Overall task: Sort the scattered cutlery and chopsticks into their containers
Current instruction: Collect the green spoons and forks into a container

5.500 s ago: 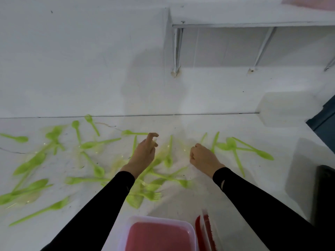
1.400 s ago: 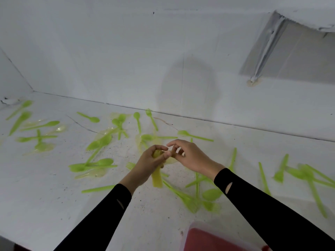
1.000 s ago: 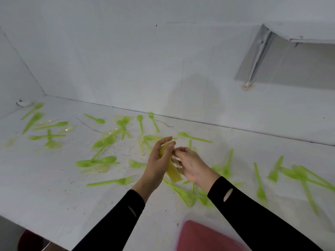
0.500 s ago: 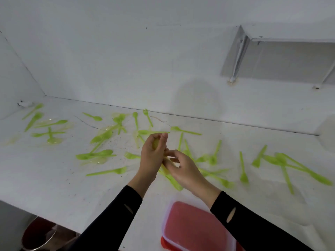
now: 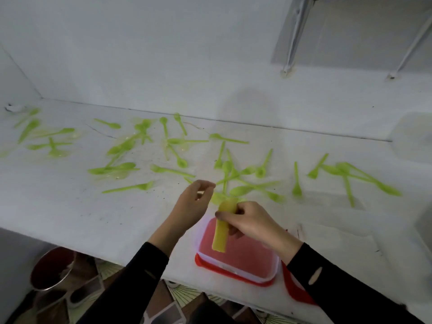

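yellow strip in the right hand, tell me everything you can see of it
The yellow strip is a long, flat, pale yellow-green piece, translucent-looking, likely plastic; blurred, so what it is is unclear. It hangs nearly upright, upper end pinched in the right hand, lower end free over the red container. The left hand is apart from it.

I record the cutlery (image 5: 173,170) strewn across the surface (image 5: 70,218) from far left to far right, mostly on its rear half toward the wall (image 5: 140,54). The container (image 5: 233,274) sits at the near edge, right of centre, with a second piece (image 5: 294,291) just beside it on the right. The right hand (image 5: 252,220) holds a bundle (image 5: 221,232) over the container's rear part, the left hand (image 5: 191,204) is just left of that, and a bowl (image 5: 50,268) stands on the floor below the near edge at left.
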`<action>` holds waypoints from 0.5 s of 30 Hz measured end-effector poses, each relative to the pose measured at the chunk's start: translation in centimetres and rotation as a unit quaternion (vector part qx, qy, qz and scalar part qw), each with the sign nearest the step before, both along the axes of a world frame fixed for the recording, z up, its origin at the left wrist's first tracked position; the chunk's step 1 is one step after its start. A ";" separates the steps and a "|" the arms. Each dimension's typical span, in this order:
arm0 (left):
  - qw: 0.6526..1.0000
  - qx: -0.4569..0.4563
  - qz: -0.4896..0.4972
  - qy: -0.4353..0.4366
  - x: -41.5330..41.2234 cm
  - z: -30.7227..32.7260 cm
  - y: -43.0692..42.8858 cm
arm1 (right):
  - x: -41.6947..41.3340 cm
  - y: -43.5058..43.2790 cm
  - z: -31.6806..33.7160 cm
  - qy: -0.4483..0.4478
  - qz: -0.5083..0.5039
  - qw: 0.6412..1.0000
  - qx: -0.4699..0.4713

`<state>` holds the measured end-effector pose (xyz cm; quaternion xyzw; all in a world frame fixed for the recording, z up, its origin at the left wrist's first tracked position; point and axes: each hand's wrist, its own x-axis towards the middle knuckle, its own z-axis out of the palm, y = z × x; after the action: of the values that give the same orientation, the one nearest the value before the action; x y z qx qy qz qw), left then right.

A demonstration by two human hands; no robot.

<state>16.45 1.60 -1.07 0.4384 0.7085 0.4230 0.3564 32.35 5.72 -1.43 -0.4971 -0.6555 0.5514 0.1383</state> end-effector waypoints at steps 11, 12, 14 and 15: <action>0.994 -0.089 -0.057 -0.016 -2.0 -3.2 -3.5 | -3.2 -1.0 -3.6 -0.071 0.033 0.993 -0.089; 0.994 -0.089 -0.053 -0.024 -2.1 -3.4 -3.6 | -3.3 -1.0 -3.9 -0.060 0.024 0.992 -0.109; 0.994 -0.089 -0.050 -0.045 -2.3 -3.8 -3.7 | -3.3 -0.9 -4.2 -0.057 0.020 0.989 -0.134; 0.993 -0.088 -0.050 -0.054 -2.3 -3.9 -3.7 | -3.3 -0.9 -4.2 -0.064 0.025 0.988 -0.136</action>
<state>14.15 -2.06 -4.95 0.4167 0.6997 0.3639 0.4521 29.04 4.84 -5.61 -0.5294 -0.5938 0.6058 0.0130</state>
